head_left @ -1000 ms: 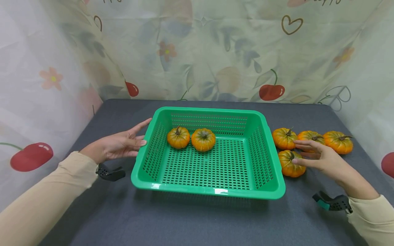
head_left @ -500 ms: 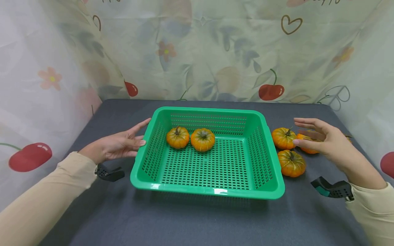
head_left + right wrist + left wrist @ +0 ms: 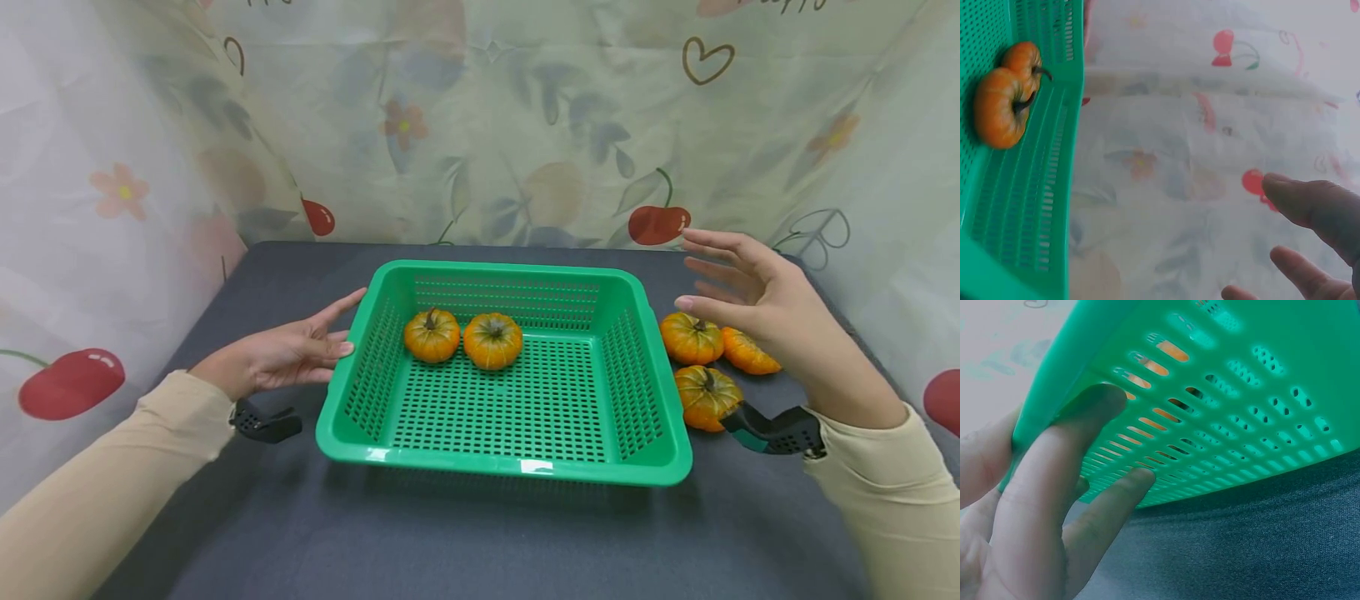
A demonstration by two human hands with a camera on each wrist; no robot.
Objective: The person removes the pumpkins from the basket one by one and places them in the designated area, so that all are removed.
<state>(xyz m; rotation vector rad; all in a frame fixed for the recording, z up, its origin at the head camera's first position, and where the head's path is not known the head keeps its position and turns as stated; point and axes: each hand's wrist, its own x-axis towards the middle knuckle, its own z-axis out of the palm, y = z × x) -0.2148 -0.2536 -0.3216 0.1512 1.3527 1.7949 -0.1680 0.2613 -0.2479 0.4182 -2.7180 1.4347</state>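
My left hand [image 3: 288, 354] rests against the left side of a green plastic basket [image 3: 502, 472]. In the left wrist view, its fairly straight fingers [image 3: 1110, 506] touch the slotted outer wall under the rim. Two small orange pumpkins, one left [image 3: 432, 337] and one right [image 3: 492, 342], sit side by side in the basket. My right hand [image 3: 757, 292] is raised over the table's right side, fingers spread and holding nothing. Below it lie three visible pumpkins: one at the back [image 3: 692, 338], one in front [image 3: 707, 398], and one partly hidden by the hand [image 3: 748, 352].
A dark grey cloth [image 3: 480, 542] covers the table. Pale printed curtains [image 3: 495, 133] enclose the back and both sides. The basket's right rim stands close beside the loose pumpkins.
My right hand has lifted from beside the pumpkins, upward and away from me, with nothing in it. It now hides the farthest-right pumpkin. My left hand and the basket stay put.
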